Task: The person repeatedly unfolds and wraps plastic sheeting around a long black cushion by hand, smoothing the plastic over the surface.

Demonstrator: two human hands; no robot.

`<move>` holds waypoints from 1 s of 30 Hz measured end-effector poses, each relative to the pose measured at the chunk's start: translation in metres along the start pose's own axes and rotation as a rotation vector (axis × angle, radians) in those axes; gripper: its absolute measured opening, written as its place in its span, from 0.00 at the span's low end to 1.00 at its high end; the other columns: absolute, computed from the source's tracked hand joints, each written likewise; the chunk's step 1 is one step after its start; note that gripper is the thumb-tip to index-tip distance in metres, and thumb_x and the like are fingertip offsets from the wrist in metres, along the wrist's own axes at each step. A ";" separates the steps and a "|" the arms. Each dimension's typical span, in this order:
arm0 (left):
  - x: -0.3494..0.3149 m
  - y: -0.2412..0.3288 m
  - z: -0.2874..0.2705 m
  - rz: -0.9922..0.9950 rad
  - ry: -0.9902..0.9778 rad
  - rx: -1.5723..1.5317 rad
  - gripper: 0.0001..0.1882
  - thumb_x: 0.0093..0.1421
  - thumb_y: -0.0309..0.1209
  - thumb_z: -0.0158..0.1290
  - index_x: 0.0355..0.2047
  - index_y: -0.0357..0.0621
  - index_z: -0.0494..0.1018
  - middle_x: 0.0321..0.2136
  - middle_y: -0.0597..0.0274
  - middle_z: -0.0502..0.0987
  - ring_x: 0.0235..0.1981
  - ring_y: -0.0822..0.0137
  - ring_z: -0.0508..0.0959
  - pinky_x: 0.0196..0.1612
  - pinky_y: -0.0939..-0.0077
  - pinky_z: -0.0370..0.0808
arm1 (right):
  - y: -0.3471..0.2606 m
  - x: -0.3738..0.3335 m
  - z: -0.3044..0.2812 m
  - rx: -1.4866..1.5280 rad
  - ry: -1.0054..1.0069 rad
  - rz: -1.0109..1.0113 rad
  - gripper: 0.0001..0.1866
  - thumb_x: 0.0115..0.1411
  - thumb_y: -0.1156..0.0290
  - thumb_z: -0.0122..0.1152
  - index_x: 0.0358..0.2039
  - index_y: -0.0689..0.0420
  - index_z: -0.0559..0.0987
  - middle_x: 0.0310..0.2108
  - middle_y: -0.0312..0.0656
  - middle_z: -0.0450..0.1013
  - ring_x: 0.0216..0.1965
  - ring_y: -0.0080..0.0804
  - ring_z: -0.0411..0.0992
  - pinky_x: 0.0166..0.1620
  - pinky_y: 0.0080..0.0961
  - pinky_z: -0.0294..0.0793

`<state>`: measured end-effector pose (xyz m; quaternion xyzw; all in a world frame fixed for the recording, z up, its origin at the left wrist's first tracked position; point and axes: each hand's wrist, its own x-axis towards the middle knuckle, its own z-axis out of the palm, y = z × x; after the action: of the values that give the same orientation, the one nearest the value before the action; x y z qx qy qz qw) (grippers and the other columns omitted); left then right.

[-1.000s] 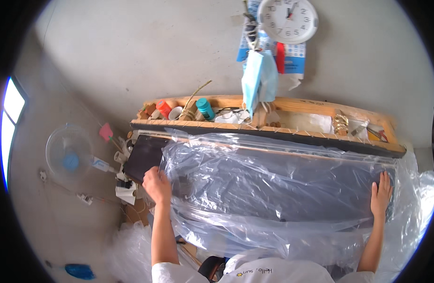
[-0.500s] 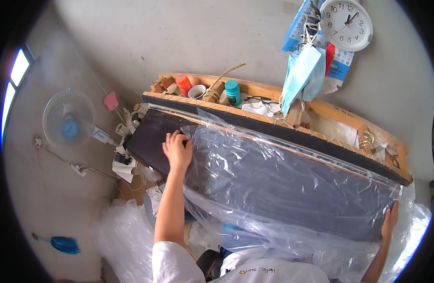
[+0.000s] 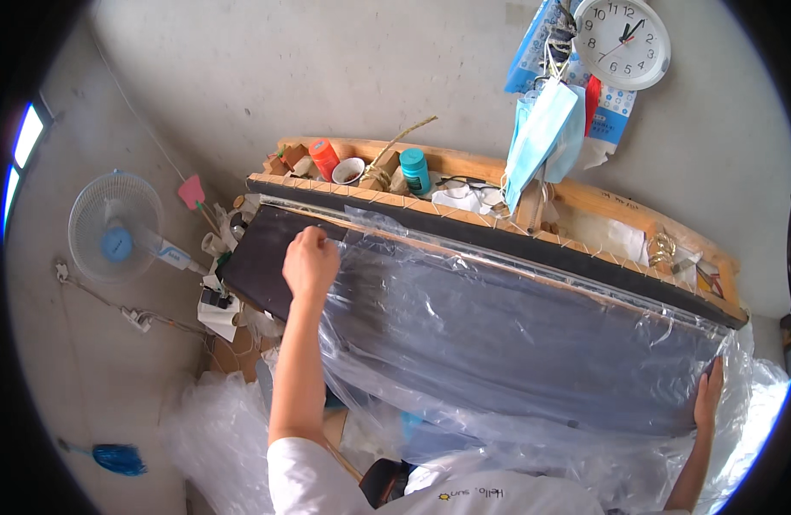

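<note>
A dark fabric panel (image 3: 262, 257) is stretched along a wooden frame, and a clear plastic sheet (image 3: 498, 335) covers most of it except the left end. My left hand (image 3: 312, 262) is over the panel at the sheet's left edge, its fingers curled closed. The fingertips are turned away, so whatever they pinch is hidden. At the panel's far right end my right hand (image 3: 710, 395) lies against the plastic with its fingers stretched out.
Behind the panel, a wooden trough (image 3: 584, 206) holds an orange-red container (image 3: 323, 160), a cup (image 3: 348, 171), a teal jar (image 3: 414, 172) and glasses. Blue masks (image 3: 541, 137) hang below a wall clock (image 3: 623, 43). A fan (image 3: 116, 227) stands left; loose plastic (image 3: 215, 438) bunches below.
My left hand has gone from spread fingers to a closed shape and turned over near the sheet's edge. The right hand stays at the right end. The whole view has shifted slightly.
</note>
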<state>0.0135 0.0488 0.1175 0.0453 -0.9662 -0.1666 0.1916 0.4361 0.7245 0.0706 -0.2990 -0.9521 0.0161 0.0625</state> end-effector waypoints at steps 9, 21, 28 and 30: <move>-0.012 0.020 0.029 -0.003 0.122 -0.251 0.09 0.57 0.37 0.47 0.31 0.45 0.68 0.27 0.50 0.74 0.33 0.48 0.73 0.35 0.58 0.69 | 0.014 0.005 0.022 0.164 0.142 0.247 0.29 0.62 0.57 0.41 0.58 0.63 0.57 0.60 0.52 0.51 0.62 0.44 0.47 0.62 0.35 0.44; -0.043 -0.041 -0.012 0.234 0.279 0.179 0.07 0.52 0.28 0.49 0.32 0.46 0.72 0.35 0.62 0.72 0.37 0.59 0.71 0.40 0.66 0.65 | -0.065 -0.004 0.008 -0.182 0.038 0.126 0.26 0.64 0.57 0.34 0.59 0.56 0.56 0.62 0.43 0.48 0.63 0.42 0.44 0.62 0.41 0.40; -0.034 -0.067 -0.010 0.062 0.204 0.154 0.13 0.51 0.41 0.53 0.31 0.46 0.74 0.36 0.60 0.73 0.38 0.58 0.71 0.40 0.64 0.66 | -0.094 -0.017 0.001 -0.119 -0.002 0.111 0.26 0.64 0.58 0.35 0.59 0.56 0.55 0.62 0.43 0.48 0.63 0.42 0.44 0.62 0.43 0.39; -0.019 -0.069 -0.007 -0.092 0.201 0.100 0.13 0.51 0.41 0.54 0.28 0.44 0.73 0.35 0.58 0.73 0.37 0.54 0.72 0.39 0.62 0.68 | -0.095 -0.018 -0.009 -0.102 -0.004 0.109 0.26 0.63 0.59 0.37 0.59 0.57 0.56 0.62 0.43 0.48 0.63 0.42 0.44 0.62 0.41 0.40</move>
<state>0.0351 -0.0154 0.0937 0.1154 -0.9462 -0.1213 0.2770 0.3980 0.6363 0.0840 -0.3532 -0.9341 -0.0285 0.0442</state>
